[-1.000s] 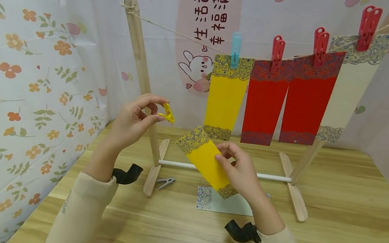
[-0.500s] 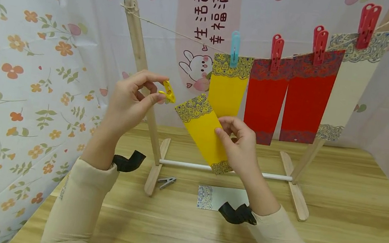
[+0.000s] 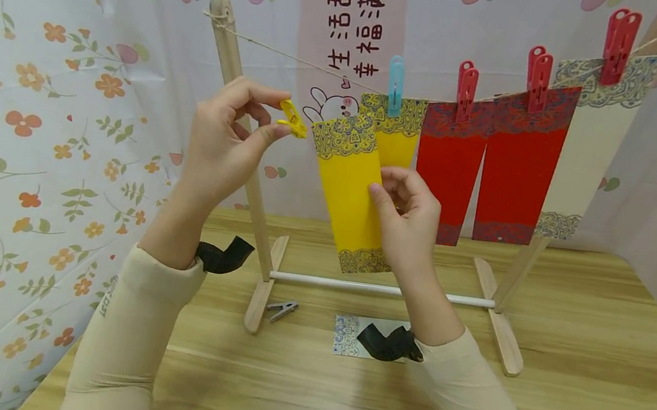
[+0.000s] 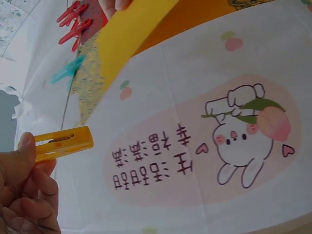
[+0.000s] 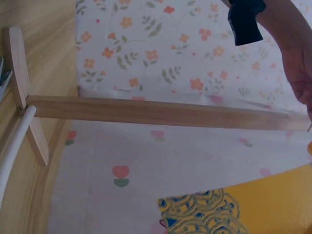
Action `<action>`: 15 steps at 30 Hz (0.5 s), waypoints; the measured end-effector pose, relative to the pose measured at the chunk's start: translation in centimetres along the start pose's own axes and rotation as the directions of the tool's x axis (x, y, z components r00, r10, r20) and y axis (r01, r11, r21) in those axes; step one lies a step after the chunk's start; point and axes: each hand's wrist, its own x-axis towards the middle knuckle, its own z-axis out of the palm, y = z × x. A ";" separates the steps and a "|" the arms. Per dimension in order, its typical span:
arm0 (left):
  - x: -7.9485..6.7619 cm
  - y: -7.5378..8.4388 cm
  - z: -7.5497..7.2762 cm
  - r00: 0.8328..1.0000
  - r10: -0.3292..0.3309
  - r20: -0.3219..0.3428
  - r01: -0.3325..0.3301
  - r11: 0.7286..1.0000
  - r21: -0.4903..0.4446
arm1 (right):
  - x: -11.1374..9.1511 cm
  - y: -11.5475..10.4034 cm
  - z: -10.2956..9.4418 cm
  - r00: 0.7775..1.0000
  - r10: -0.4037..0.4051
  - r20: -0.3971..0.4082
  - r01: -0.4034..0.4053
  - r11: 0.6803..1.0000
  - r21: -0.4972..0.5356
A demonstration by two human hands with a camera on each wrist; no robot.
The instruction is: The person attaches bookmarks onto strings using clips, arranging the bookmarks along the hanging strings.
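Note:
My left hand (image 3: 223, 134) pinches a yellow clothespin (image 3: 294, 120) between thumb and index finger, its far end pointing right toward the card. In the left wrist view the same clothespin (image 4: 80, 139) lies across the thumb tip. My right hand (image 3: 411, 225) holds a yellow card (image 3: 345, 193) with patterned bands by its right edge, thumb in front. The card's top corner is close to the clothespin, just below the string (image 3: 288, 54). It overlaps a second yellow card (image 3: 398, 146), which hangs from a light blue clothespin (image 3: 395, 89).
Farther right, two red cards (image 3: 519, 177) and a cream card (image 3: 601, 143) hang from red clothespins (image 3: 540, 80). A wooden stand (image 3: 261, 224) carries the string. On the table (image 3: 275, 390) lie a grey clothespin (image 3: 281, 309) and a pale patterned card (image 3: 346, 336).
Both hands have risen toward the string with the clothespin and the yellow card. The card has turned from slanted to nearly upright and now covers part of the hanging yellow card.

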 end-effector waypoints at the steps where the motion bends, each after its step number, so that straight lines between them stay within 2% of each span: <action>1: 0.2 0.1 0.0 1.000 0.004 -0.005 -0.004 1.000 -0.005 | 0.1 -0.1 0.0 1.000 -0.003 -0.013 0.003 1.000 0.002; 4: 0.5 0.5 0.1 1.000 0.012 -0.014 -0.012 1.000 -0.022 | 0.6 -0.2 0.0 0.999 -0.018 -0.035 0.018 1.000 0.000; 7: 0.6 0.7 0.2 0.999 0.014 -0.030 -0.015 0.999 -0.040 | 1.0 -0.4 0.0 0.999 -0.032 -0.020 0.032 0.999 -0.015; 15: 1.5 0.9 0.3 0.992 0.098 -0.077 -0.104 0.992 -0.075 | 2.7 -1.2 -0.6 0.999 -0.041 0.028 0.042 0.998 -0.039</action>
